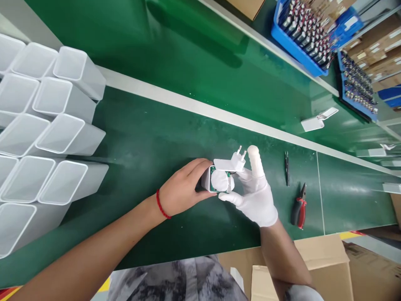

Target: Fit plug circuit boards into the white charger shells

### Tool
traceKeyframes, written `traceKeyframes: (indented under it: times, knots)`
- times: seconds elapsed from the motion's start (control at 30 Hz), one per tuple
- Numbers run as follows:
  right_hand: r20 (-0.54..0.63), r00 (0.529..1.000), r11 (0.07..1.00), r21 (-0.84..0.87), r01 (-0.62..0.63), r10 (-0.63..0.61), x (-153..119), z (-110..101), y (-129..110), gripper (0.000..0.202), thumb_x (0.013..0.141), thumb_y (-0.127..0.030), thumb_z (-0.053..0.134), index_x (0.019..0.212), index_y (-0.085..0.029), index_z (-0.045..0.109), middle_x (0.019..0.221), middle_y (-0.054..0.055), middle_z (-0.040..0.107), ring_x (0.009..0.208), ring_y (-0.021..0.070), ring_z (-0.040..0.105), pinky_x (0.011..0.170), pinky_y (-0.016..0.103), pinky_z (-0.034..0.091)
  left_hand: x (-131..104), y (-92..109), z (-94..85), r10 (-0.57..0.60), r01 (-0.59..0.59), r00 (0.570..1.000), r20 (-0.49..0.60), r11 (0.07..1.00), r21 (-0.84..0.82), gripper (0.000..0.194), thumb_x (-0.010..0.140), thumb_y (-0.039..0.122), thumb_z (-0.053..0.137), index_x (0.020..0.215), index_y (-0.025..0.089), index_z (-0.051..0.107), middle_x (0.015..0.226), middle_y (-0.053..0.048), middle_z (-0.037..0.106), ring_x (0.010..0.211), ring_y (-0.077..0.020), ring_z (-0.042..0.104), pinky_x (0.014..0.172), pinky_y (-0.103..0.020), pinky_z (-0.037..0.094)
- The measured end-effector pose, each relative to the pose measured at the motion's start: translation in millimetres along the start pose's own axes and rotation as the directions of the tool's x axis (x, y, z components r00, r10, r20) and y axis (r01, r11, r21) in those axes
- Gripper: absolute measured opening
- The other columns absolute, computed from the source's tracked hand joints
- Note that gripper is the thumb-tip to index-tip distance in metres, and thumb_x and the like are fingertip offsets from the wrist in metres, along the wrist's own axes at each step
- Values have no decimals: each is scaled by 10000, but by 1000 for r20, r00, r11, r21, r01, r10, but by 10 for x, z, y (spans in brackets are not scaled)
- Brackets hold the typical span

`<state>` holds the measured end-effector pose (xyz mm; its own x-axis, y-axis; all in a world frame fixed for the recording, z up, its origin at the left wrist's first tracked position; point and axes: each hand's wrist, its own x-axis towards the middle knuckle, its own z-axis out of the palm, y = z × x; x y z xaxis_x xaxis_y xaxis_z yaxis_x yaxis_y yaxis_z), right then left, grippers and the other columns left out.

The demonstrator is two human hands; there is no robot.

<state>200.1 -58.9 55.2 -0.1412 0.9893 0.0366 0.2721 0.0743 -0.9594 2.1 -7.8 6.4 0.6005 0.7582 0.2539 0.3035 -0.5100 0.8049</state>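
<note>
Pinching the white rectangular plastic housing [205,180] at near centre, my bare left hand [179,189] is closed; my white-gloved right hand [255,200] half-curls at the housing's mouth, hold unclear. Work looks part-done: green circuit board [212,170] inside, flat white two-pin plug cap [224,164] unseated. Far right: similar white plastic unit [312,124].
</note>
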Motion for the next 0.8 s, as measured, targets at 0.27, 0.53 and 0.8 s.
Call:
traceKeyframes:
  times: [0.27, 0.53, 0.8]
  knots:
    - [68, 997, 995, -97, 35, -28, -4, 0, 0, 1054, 827, -159, 746, 1541, -432, 20, 1447, 15, 532, 1312, 195, 528, 1156, 465, 364, 1, 5, -10, 17, -17, 1000, -6, 1000, 22, 490, 839, 282, 699, 1249, 137, 473, 1219, -152, 616, 1147, -275, 617, 988, -403, 545]
    - [128, 990, 976, -205, 77, -51, 8, -10, -86, 995, 872, -112, 669, 1543, -425, 3, 1483, 22, 487, 1314, 178, 523, 1128, 422, 422, 15, 14, -15, 22, -22, 1000, -2, 1000, 6, 484, 835, 262, 709, 1242, 137, 479, 1216, -139, 619, 1159, -260, 610, 1023, -383, 524]
    - [174, 971, 822, -522, 230, -162, 59, 4, -186, 945, 900, -162, 636, 1567, -301, -19, 1222, 86, 671, 1129, 229, 646, 941, 408, 569, 0, 28, -19, 31, -31, 999, -8, 999, 34, 493, 821, 159, 671, 1261, 148, 449, 1230, -138, 617, 1160, -255, 614, 1028, -366, 530]
